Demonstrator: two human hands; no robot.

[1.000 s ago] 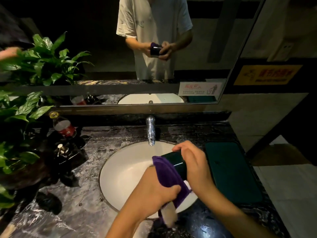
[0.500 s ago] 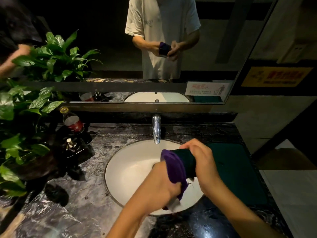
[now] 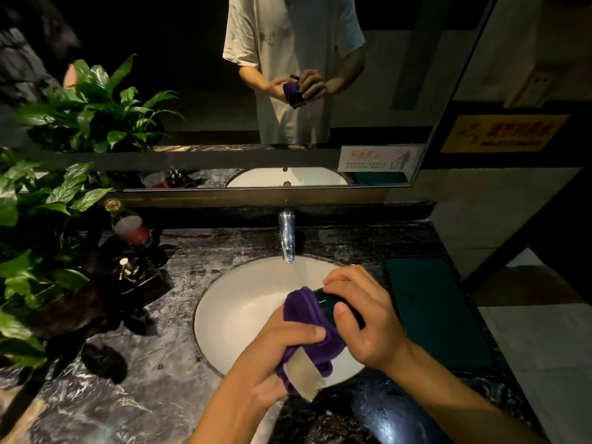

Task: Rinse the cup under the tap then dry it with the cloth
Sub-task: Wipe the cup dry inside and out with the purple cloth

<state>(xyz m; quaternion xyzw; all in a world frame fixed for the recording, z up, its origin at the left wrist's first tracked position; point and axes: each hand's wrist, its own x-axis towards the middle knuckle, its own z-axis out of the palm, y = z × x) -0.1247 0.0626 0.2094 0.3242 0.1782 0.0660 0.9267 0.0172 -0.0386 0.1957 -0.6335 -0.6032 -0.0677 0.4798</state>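
Head view: my left hand (image 3: 282,350) grips the cloth (image 3: 307,315) against the cup (image 3: 326,304); my right hand (image 3: 368,318) grips the cup above the sink (image 3: 230,315).

- Both forearms reach in from the lower edge and converge, hands meeting close together.
- Left hand (image 3: 282,350): fingers curled, thumb pressed across a purple cloth (image 3: 304,318) bunched in its grip.
- Right hand (image 3: 362,318): fingers wrapped over a dark cup (image 3: 325,304), thumb laid along its side, wrist bent inward toward the left hand.
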